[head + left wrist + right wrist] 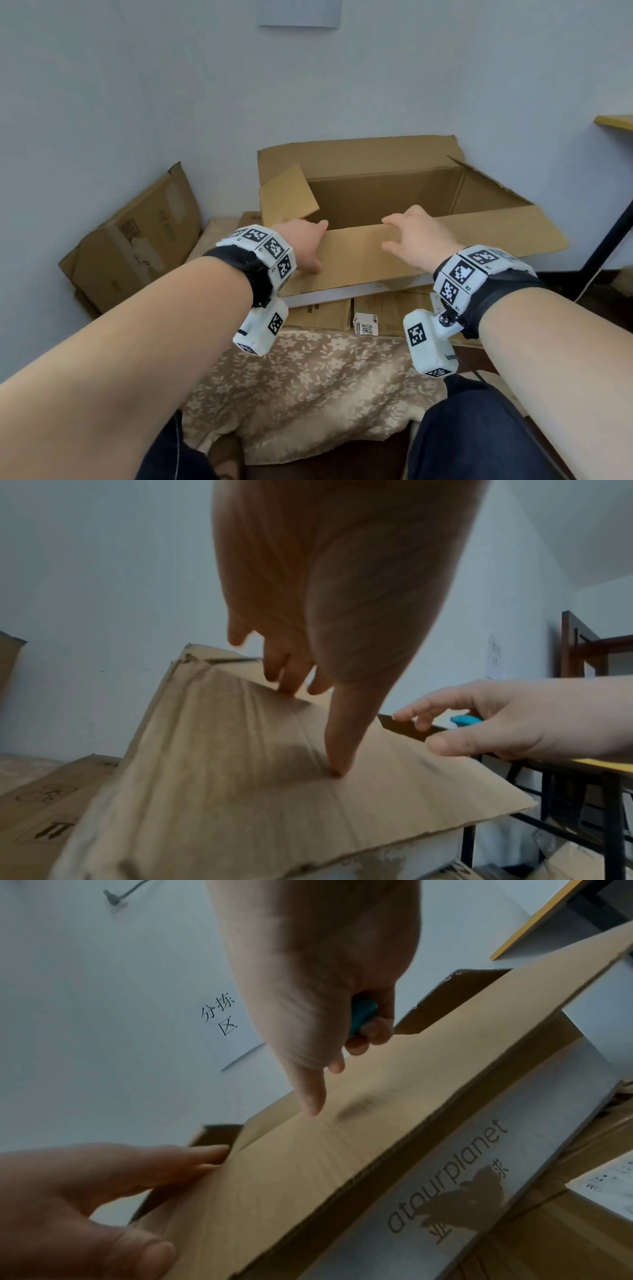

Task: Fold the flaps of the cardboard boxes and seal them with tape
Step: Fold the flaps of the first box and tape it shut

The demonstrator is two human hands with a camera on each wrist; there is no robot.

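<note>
A large open cardboard box [376, 154] stands in front of me on flattened cartons. Its near long flap [359, 257] leans out towards me. My left hand [305, 243] grips the flap's left end, thumb [337, 750] pressed on the face and fingers over the top edge. My right hand [414, 236] is at the flap's top edge further right, its thumb [310, 1093] touching the face. Its curled outer fingers hold a small blue object [363, 1015], seen also in the left wrist view [466, 719]. The left short flap [287, 198] tilts inward; the right short flap [489, 185] and far flap stand up.
A flattened carton [137, 240] leans on the wall at left. Flat cartons [325, 313] with a white label [366, 323] lie under the box on a floral cloth [308, 383]. A black table leg [606, 246] and yellow tabletop [616, 121] are at right.
</note>
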